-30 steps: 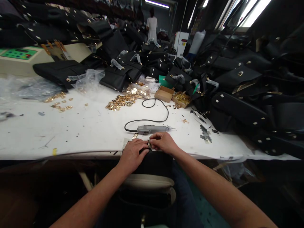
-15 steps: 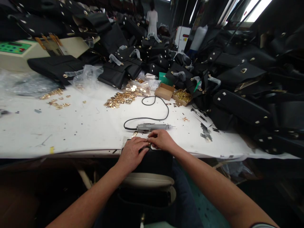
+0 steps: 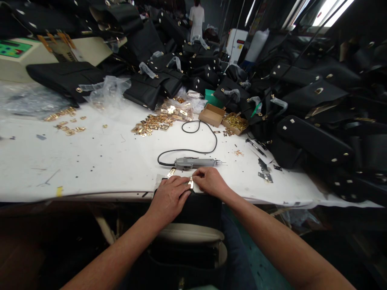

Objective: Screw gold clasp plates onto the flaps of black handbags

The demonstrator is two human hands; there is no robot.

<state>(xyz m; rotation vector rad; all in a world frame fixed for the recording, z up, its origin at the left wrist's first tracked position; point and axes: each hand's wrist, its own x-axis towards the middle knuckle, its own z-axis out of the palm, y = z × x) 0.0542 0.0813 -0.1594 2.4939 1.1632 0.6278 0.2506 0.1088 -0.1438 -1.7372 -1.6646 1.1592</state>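
A black bag with a pale-lined opening lies in front of me, its flap edge up against the table edge. My left hand presses on that flap, fingers closed over it. Between my hands, a small gold metal clasp shows at the flap's edge. My right hand is in a pinch right beside the clasp; whatever its fingertips hold is too small to make out. Just beyond my hands lie a grey electric screwdriver and a gold plate.
Gold metal fittings lie heaped on the white table. A box of small gold pieces stands next to an open cardboard box. Black bags are piled right and behind. A person stands far back.
My right hand has shifted slightly right, so more of the gold clasp shows. My left hand stays on the bag. The view has tilted a little.
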